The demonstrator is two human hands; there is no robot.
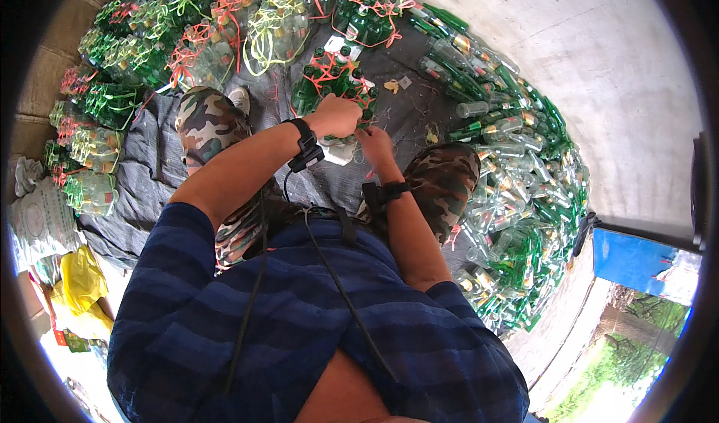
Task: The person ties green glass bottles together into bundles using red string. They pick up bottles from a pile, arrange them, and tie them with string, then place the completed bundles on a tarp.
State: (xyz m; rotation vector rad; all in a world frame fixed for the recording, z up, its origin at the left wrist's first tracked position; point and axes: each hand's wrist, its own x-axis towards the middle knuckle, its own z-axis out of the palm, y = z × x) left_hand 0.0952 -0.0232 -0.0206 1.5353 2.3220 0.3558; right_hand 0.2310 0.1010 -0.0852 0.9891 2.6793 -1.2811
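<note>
Between my knees stands a bundle of green glass bottles (306, 92), upright, with red plastic twine (332, 74) laced around their necks. My left hand (336, 115) is closed over the near side of the bundle, where the twine runs under it; the fingers are mostly hidden. Just to its right, my right hand (376, 143) pinches at the bundle's near edge, slightly blurred, and a red twine end shows below it. A white piece (339, 152) lies at the near foot of the bundle, partly covered by my arm.
Tied bottle bundles (275, 27) crowd the far and left sides. A long heap of loose glass bottles (505, 142) lies along the pale wall (606, 57) at right. Dark sheeting (157, 164) covers the ground. A yellow bag (84, 279) and a printed sack (45, 223) sit at left.
</note>
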